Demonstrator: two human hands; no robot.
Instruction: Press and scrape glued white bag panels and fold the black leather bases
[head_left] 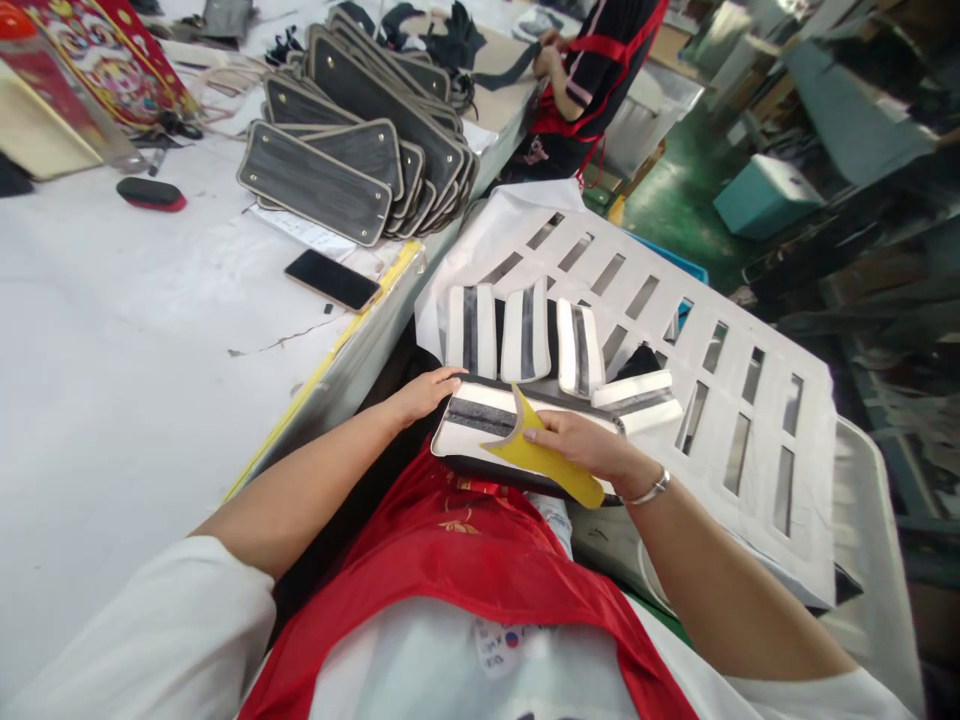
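Note:
My right hand (574,440) is closed on a yellow curved piece (551,465) with a notched end. The piece lies over a white panel (456,437) with a dark stripe and black edges, above my lap. At the panel's upper left corner rests my left hand (424,395), its fingers close together over the edge. Just behind the panel are white striped pieces: two upright ones (470,330) on the left, a slimmer one (580,347) beside them, and one lying tilted (637,397) at the right.
A white slotted board (645,290) spreads to the right. On the white table (112,400) at left are a phone (332,280), stacked dark panels (315,182) and a black-red object (151,194). Another person (592,75) stands at the table's far end.

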